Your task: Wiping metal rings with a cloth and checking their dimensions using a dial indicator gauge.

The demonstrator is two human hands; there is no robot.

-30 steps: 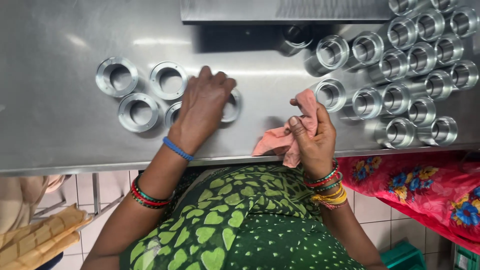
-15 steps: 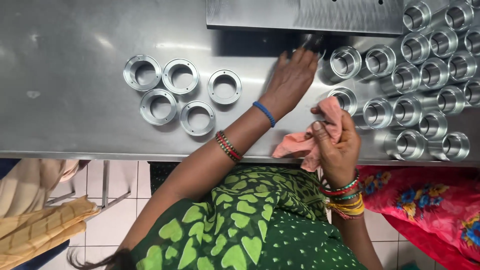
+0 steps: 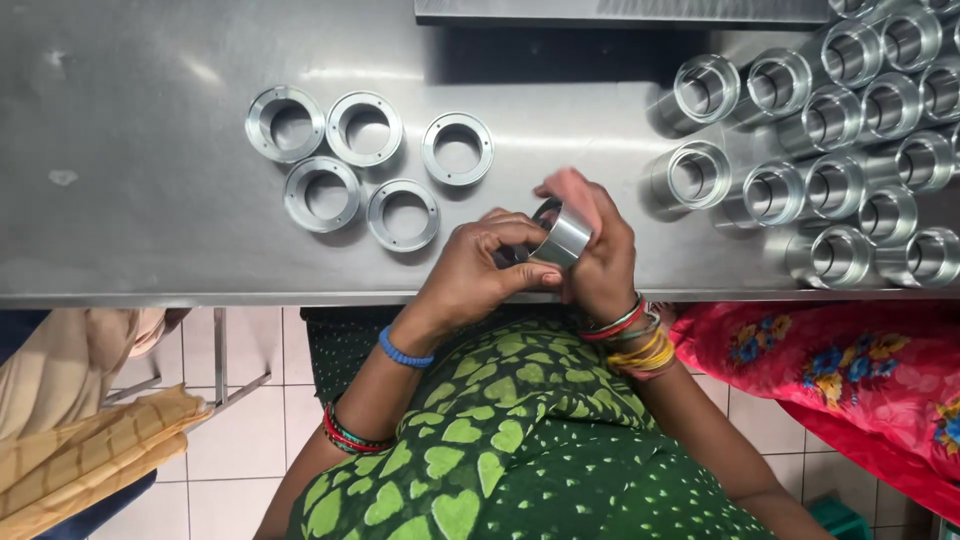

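Both hands meet above the table's (image 3: 120,250) near edge, around one metal sleeve (image 3: 562,237). The left hand (image 3: 478,268) pinches its lower rim with curled fingers; the right hand (image 3: 598,252) cups it, a pink cloth (image 3: 572,188) under the fingers. The sleeve's axis tilts, open end toward the far left. Five rings (image 3: 403,214) lie left; more sleeves (image 3: 838,105) fill the far right corner.

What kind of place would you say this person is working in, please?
Probably a small machining or finishing workshop: a stainless steel workbench, rows of machined metal sleeves, five flanged rings, and both hands wiping one sleeve.
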